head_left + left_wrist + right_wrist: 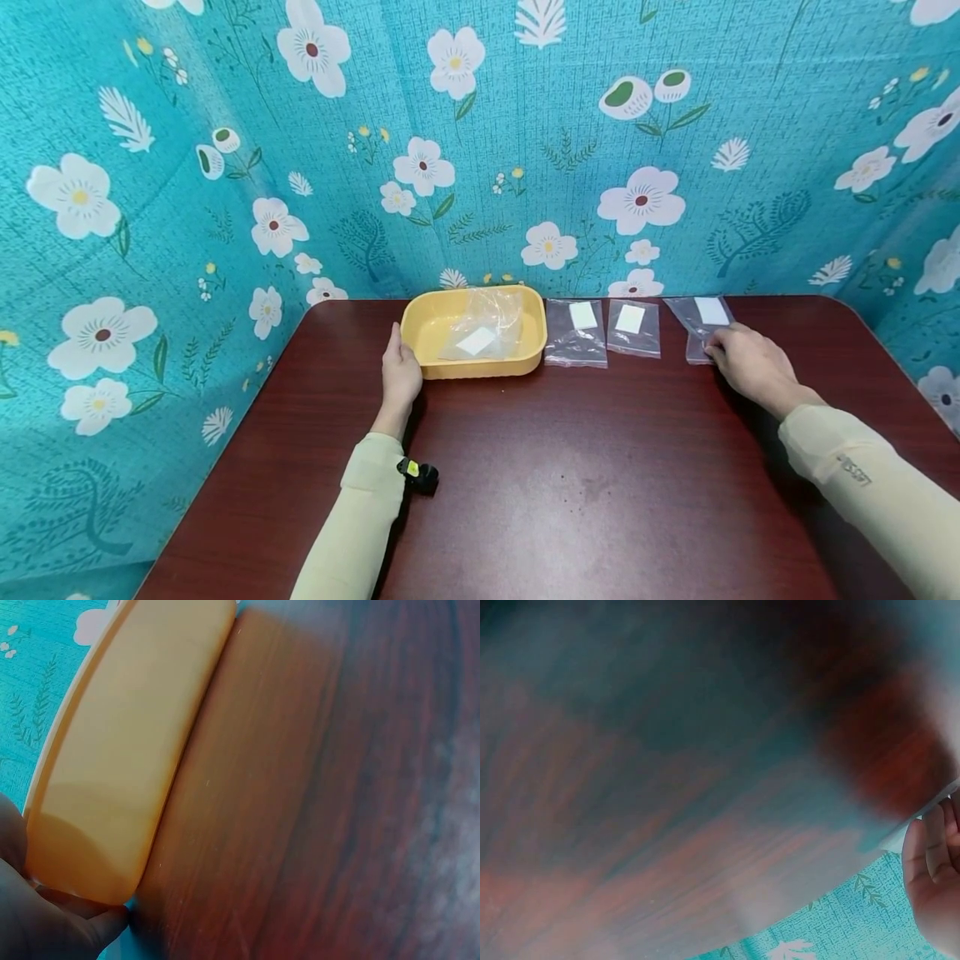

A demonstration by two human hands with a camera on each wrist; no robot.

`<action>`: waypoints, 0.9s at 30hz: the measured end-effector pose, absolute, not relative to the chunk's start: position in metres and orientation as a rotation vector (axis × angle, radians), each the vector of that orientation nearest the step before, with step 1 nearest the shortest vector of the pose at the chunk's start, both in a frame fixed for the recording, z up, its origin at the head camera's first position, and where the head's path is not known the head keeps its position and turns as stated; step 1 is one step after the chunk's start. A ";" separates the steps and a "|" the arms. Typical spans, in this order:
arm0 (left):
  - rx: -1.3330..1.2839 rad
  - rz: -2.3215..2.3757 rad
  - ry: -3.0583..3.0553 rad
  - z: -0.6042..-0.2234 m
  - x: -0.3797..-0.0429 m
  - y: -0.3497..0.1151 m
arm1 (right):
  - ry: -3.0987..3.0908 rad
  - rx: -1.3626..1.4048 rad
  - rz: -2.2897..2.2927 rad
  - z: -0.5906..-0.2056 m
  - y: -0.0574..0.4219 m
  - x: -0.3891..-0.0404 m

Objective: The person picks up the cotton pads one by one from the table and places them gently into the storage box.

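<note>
A yellow plastic basin (pixel 422 367) stands at the back of the table, with a clear zip bag (pixel 495 312) bearing a white label inside it. My left hand (pixel 401 371) holds the basin's left end, its thumb (pixel 105 926) by the corner in the left wrist view. At the back right, my right hand (pixel 750 362) pinches the lower edge of another clear zip bag (pixel 693 321) with a white label. Some of those fingers are hidden from the head view. Only part of the right hand shows in the right wrist view, at its edge.
Two more labelled clear bags, a larger one (pixel 573 342) and a smaller one (pixel 633 333), lie flat between the basin and my right hand. The dark red wooden table (pixel 585 475) meets a teal floral cloth (pixel 480 167) behind and at the sides.
</note>
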State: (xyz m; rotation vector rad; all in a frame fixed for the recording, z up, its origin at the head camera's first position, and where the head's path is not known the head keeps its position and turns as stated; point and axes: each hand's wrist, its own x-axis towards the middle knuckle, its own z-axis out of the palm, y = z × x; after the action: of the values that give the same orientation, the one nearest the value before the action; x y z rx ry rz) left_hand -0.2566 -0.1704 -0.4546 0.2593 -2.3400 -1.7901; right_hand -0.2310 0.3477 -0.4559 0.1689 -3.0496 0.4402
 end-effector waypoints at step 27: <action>0.256 -1.806 -2.330 -0.452 -0.254 -0.169 | -2.928 0.190 0.418 -0.444 0.357 -0.222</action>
State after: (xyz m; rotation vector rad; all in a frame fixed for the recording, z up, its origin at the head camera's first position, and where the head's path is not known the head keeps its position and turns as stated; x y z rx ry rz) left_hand -0.2537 -0.1691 -0.4525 0.2563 -2.3302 -1.8057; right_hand -0.2216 0.3567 -0.4435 0.1896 -2.9283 0.4180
